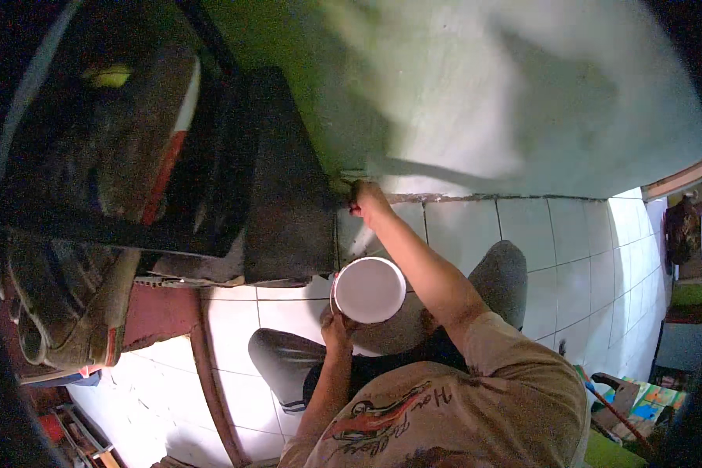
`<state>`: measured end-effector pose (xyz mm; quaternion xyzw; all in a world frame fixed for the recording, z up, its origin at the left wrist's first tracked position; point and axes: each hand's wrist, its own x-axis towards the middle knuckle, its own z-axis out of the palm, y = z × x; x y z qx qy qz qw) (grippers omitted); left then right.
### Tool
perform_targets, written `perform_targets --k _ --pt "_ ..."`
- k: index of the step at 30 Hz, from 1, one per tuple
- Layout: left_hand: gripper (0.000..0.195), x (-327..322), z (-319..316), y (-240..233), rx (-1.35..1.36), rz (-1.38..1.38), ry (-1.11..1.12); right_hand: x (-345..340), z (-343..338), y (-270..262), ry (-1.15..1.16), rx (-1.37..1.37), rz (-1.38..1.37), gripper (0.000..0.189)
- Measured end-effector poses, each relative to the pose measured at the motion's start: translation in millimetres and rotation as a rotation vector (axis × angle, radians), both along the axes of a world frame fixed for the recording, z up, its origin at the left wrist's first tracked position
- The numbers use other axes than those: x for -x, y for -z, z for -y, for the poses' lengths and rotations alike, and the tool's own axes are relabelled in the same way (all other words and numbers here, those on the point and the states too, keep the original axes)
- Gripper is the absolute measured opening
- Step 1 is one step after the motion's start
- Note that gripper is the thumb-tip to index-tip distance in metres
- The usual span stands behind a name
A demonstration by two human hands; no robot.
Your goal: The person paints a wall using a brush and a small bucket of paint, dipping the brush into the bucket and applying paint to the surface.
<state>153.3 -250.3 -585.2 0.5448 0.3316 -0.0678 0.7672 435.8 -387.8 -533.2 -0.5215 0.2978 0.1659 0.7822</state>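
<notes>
My left hand (337, 331) grips the near left side of a round white bucket (370, 291), whose pale inside faces up. Farther out, my right hand (370, 200) is closed around a thin handle, perhaps of a brush, at the foot of the green and white wall (444, 105). The tool's working end is too dark and blurred to make out. Just left of that hand stands a dark box-like piece (286, 193).
On the left, shoes (70, 304) rest on a dark rack above a reddish-brown piece of furniture (164, 316). White tiles (462, 231) cover the floor. A hand saw (617, 401) and colourful items lie at the lower right.
</notes>
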Motion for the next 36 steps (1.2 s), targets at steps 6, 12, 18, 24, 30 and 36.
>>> perform_targets --k 6,12,18,24,30,36 --pt "0.018 -12.1 3.7 -16.1 -0.051 0.054 -0.045 35.5 -27.8 -139.8 0.038 0.054 0.299 0.015" --pt "0.027 12.6 -31.0 83.3 -0.315 0.037 0.246 56.5 -40.6 -266.5 -0.049 0.240 0.698 0.012" --pt "0.027 3.0 -23.6 53.1 -0.641 0.057 0.324 37.8 -28.1 -358.6 0.014 0.491 1.116 0.016" --pt "0.022 -11.5 -18.2 19.7 -0.536 -0.068 0.172 -6.1 -19.6 -346.5 0.135 0.878 1.158 0.028" --pt "0.034 -14.8 -20.1 11.8 -0.659 -0.003 0.473 22.4 2.9 -178.1 0.198 1.017 0.887 0.030" --pt "0.030 -8.3 1.6 51.8 -0.661 0.224 0.303 88.4 42.9 -93.4 0.058 0.170 0.161 0.021"
